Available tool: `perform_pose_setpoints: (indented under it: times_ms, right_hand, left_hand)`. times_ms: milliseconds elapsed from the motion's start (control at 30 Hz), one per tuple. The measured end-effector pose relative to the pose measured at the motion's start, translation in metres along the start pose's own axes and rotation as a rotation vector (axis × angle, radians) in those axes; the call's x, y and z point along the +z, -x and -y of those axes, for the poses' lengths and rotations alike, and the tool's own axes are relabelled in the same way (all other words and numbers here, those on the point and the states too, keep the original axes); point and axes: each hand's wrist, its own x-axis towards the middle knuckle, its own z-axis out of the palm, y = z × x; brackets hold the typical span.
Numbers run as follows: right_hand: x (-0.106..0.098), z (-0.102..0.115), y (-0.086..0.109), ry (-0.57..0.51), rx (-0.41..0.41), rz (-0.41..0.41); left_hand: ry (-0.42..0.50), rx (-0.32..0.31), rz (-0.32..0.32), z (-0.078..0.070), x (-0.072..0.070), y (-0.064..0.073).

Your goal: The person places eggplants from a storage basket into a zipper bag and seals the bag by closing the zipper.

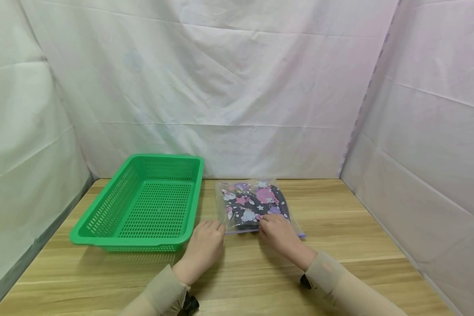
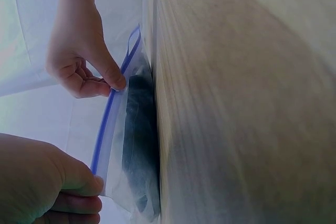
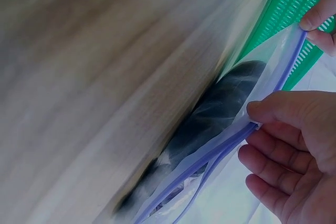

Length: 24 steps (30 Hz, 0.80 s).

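Note:
A clear zip bag [image 1: 219, 206] with a purple zip strip lies on the wooden table, its strip side towards me. Folded inside is a dark cloth item [image 1: 256, 204] printed with pink, white and purple cartoon figures and stars. My left hand [image 1: 206, 241] pinches the left end of the strip. Partway along it, my right hand [image 1: 278, 232] pinches the zip slider [image 3: 255, 125] between thumb and forefinger. In the right wrist view the strip is parted on the far side of the slider from the left hand, and joined between the hands.
A green plastic basket [image 1: 197, 197] with slotted walls stands left of the bag, close to my left hand. White cloth sheets [image 1: 221, 87] hang behind and on both sides of the wooden table [image 1: 339, 245].

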Motion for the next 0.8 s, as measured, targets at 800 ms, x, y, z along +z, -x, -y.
perform_pose_setpoints:
  times_ms: [800]
  right_hand:
    - [0.0002, -0.0043, 0.0029, 0.005, -0.001, 0.020]
  left_hand:
    - [-0.016, -0.004, 0.031, -0.0001, -0.0001, -0.0007]
